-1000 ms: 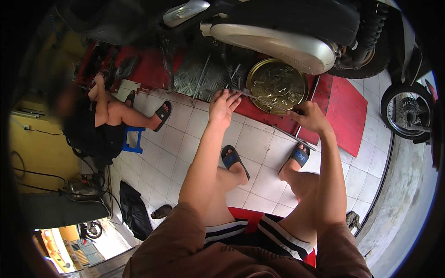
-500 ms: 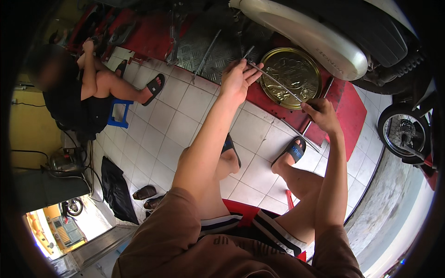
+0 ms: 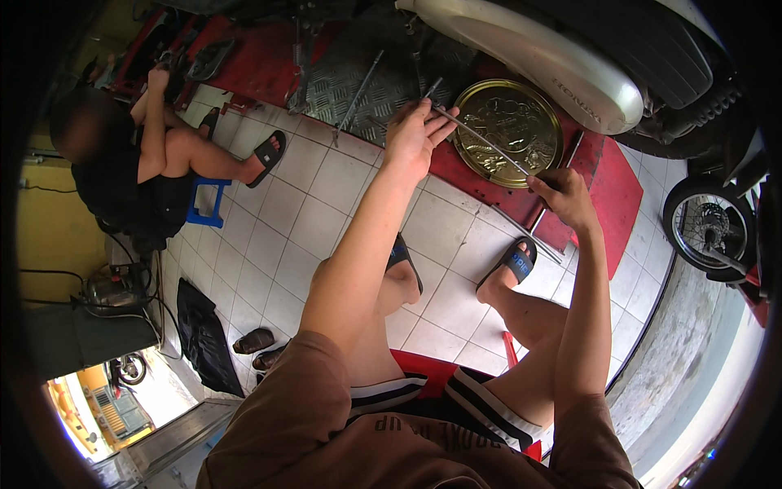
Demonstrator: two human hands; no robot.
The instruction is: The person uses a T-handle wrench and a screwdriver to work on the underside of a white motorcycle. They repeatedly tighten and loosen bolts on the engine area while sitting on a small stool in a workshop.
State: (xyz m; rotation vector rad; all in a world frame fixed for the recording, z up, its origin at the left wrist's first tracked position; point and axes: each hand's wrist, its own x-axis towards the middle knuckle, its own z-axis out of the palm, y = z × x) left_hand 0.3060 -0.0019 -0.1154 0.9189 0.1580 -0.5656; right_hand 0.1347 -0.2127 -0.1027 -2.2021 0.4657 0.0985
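Observation:
My left hand [image 3: 410, 138] holds the crossbar end of a thin metal T-handle wrench [image 3: 487, 143]. Its thumb and forefinger are at the bar, while the other fingers stretch out along the shaft. At the far end of the shaft, my right hand [image 3: 566, 198] pinches the tip between thumb and fingers. The wrench slants down to the right, above a round gold tray [image 3: 538, 96] with a raised pattern. That tray rests on a red platform [image 3: 607, 196]. Whatever my right fingertips cover at the tip is hidden.
A silver-and-black motorbike [image 3: 538, 53] stands over the platform. Another long T-shaped tool [image 3: 358, 98] lies on the metal plate [image 3: 346, 77] to the left. Metal rods [image 3: 529, 235] lie by the platform's front edge. At left, a person [image 3: 122, 171] sits on a blue stool [image 3: 208, 204].
The whole view has shifted slightly. Both hands keep their hold on the T-handle wrench, with almost no change in its slant.

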